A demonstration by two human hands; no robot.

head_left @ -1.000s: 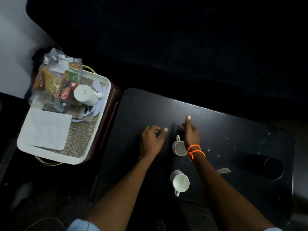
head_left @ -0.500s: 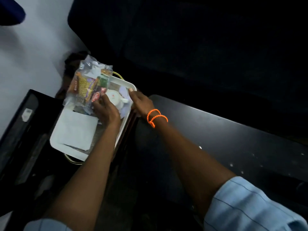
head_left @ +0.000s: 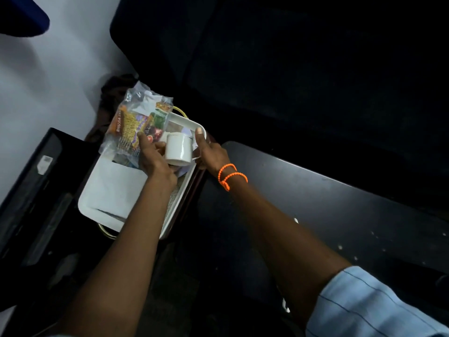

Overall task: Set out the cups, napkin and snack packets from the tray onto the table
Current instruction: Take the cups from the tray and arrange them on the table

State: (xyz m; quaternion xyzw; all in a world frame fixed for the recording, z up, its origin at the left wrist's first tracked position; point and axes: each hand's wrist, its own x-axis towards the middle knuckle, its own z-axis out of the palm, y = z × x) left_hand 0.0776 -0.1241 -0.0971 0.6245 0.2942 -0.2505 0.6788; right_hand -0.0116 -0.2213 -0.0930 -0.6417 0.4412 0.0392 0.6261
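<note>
Both hands, left hand and right hand, cradle 1 small white ceramic cup above the white plastic tray; a loose hold could drop it there.

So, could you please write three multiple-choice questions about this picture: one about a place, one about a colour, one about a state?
1. Where is the folded white paper napkin?
A. On the near part of the white plastic tray
B. On the black table
C. In the right hand

2. What colour are the beaded bands on the right wrist?
A. Blue
B. Orange
C. White

3. What is the state of the white handled cup?
A. Lying tipped over on the black table
B. Held between both hands over the tray
C. Wrapped in the napkin

Answers:
1 A: the napkin lies flat in the tray, below the clear bag of snack packets.
2 B: both bands are bright orange.
3 B: the left hand grips one side of the cup and the right hand is at its handle side.
</note>
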